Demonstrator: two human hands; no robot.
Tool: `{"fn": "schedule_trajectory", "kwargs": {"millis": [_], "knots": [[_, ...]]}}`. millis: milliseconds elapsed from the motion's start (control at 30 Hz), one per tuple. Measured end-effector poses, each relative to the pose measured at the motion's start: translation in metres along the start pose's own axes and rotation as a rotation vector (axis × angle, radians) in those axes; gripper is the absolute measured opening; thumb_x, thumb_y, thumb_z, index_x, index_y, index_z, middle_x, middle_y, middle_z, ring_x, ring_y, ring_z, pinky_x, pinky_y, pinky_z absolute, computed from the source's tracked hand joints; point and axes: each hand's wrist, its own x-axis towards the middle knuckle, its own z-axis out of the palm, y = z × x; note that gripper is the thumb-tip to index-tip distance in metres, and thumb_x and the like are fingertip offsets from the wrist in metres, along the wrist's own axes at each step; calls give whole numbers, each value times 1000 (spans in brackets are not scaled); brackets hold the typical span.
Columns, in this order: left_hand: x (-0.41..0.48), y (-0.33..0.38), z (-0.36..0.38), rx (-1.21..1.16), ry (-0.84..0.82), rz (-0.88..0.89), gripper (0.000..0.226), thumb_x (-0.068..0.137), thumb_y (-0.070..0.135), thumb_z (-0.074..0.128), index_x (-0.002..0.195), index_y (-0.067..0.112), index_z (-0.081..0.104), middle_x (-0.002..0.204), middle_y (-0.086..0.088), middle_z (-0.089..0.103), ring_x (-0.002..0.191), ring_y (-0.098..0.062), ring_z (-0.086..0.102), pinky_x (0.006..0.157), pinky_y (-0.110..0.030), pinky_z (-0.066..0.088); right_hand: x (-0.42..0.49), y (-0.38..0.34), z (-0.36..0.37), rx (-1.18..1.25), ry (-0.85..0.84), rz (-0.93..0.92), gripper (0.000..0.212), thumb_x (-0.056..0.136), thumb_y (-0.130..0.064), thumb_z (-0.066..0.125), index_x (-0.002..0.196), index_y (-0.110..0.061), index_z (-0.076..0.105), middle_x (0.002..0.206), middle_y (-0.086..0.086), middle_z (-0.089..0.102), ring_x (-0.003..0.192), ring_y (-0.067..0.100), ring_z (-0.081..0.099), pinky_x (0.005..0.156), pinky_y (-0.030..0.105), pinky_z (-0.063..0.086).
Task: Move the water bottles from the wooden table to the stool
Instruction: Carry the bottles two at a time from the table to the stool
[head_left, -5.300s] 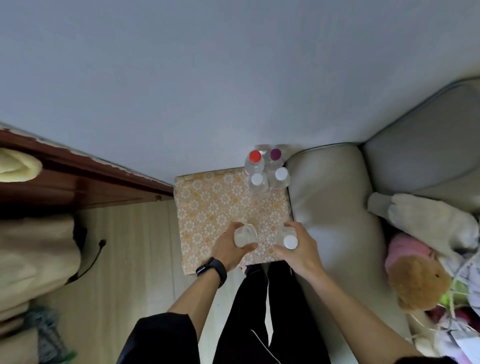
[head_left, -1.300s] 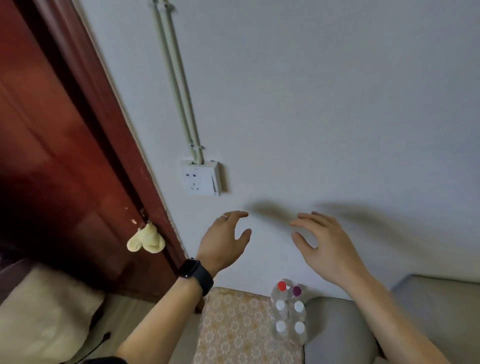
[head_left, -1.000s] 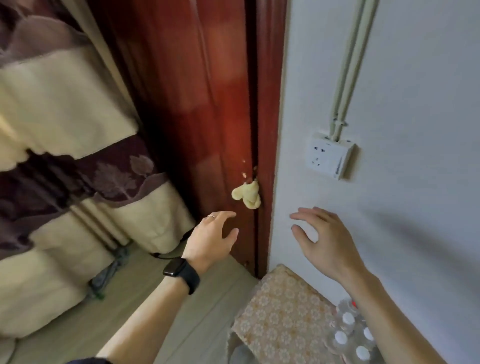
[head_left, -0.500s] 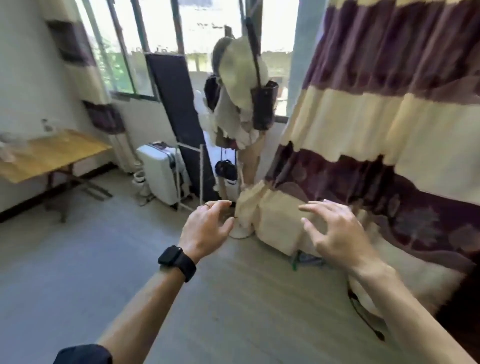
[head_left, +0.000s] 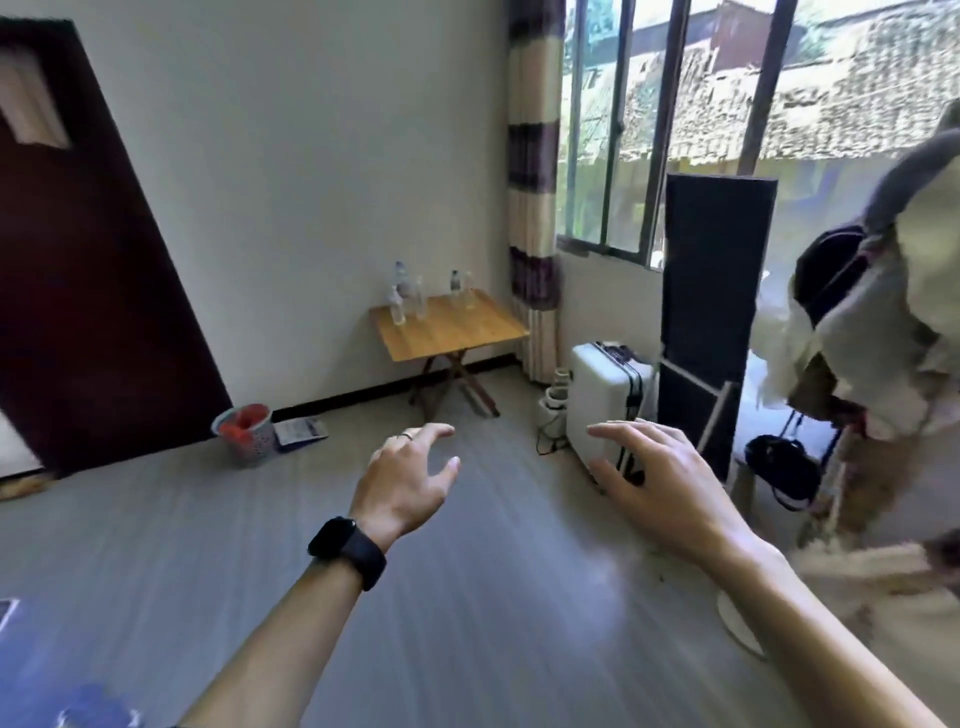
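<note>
Both hands are raised in front of the person, above the grey plank floor (head_left: 467, 623), and both hold nothing. The left hand (head_left: 405, 480) is open, with its fingers loosely bent and spread and the thumb out to the right side. It has a thin ring (head_left: 408, 436) on one finger and a black wristwatch (head_left: 347, 552) on the wrist. The right hand (head_left: 654, 478) is open too, palm down, with the fingers stretched toward the left.

The clear plastic water bottles (head_left: 417, 296) stand upright on the tabletop (head_left: 452, 332) of a small folding table of light wood, far beyond the left hand and well apart from both hands. They are on the back part of the tabletop, close to the white wall (head_left: 311, 156). I count perhaps five, but they are small and blurred, so the number is not sure.

Just behind the fingers of the right hand stands a white hard-shell suitcase (head_left: 605, 395). Beyond this hand and a little to its right, a tall black panel (head_left: 711, 291) stands before the barred window (head_left: 623, 130). A striped curtain (head_left: 532, 182) hangs between the table and the window. To the left of the left hand, well apart, a small basket with something red inside (head_left: 244, 428) sits on the floor near a dark red door (head_left: 78, 260). Far to the right of the right hand, pale clothes (head_left: 883, 338) hang in a heap.
</note>
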Motion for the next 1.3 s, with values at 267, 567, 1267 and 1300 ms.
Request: {"fn": "schedule_trajectory", "kwargs": {"millis": [267,567,1267,1300], "knots": [[134,-3,31,29,66,-43,40,91,41,59,130,33,56,127,6,62,120,-19,55,99,-32,44,161,53,42,99,22,-142,37,93,-43,62,130,-40,60,131,-20,59,130,11,45,103,19,31],[308,15,60,64,163,-121,41,92,37,60,132,27,57,126,0,62,121,-21,55,100,-32,42,353,125,57,125,9,-233,37,94,-40,61,132,-38,60,134,-15,60,130,13,43,98,19,29],[738,-150,192,-73,148,-187,37,91,40,60,127,32,57,124,5,63,120,-16,55,98,-35,46,763,241,254,58,-59,-182,38,94,-48,58,132,-41,58,134,-19,57,129,9,42,97,13,25],[758,-155,199,-72,127,-187,37,91,40,60,127,33,57,125,6,62,121,-16,54,99,-35,46,780,247,264,61,-66,-173,38,95,-48,58,132,-41,58,135,-18,57,130,10,41,97,13,25]]}}
